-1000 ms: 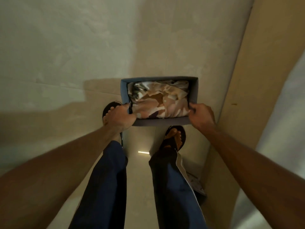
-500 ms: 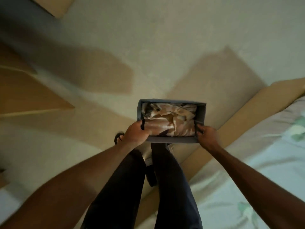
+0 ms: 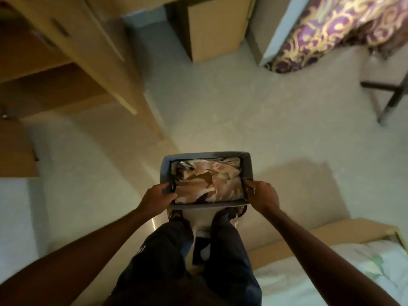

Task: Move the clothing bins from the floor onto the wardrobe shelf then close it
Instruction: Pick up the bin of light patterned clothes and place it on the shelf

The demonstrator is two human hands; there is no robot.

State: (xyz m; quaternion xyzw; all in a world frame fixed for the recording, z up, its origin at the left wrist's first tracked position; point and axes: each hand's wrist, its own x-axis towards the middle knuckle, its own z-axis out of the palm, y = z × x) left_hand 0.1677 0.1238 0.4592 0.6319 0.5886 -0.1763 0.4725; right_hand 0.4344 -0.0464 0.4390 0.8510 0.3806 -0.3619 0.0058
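Note:
A grey fabric clothing bin [image 3: 248, 167], filled with folded brown and cream patterned cloth [image 3: 207, 184], hangs in the air above my feet. My left hand [image 3: 155, 198] grips its near left corner and my right hand [image 3: 262, 196] grips its near right corner. The wooden wardrobe [image 3: 44, 80] stands at the upper left with its door [image 3: 97, 51] swung open, and a bare shelf shows inside it. The bin is well apart from the wardrobe, to its lower right.
A bed with a pale sheet [image 3: 331, 268] and a wooden frame lies at the lower right. Another bed with a purple and gold cover [image 3: 335, 25] is at the upper right. A wooden cabinet [image 3: 214, 29] stands at the top, and a chair leg [image 3: 390, 102] is at the right. Tiled floor lies ahead.
The bin has come up off the floor in both hands. My view has swung from the wall and bed side to the room, and the open wardrobe now shows at the left.

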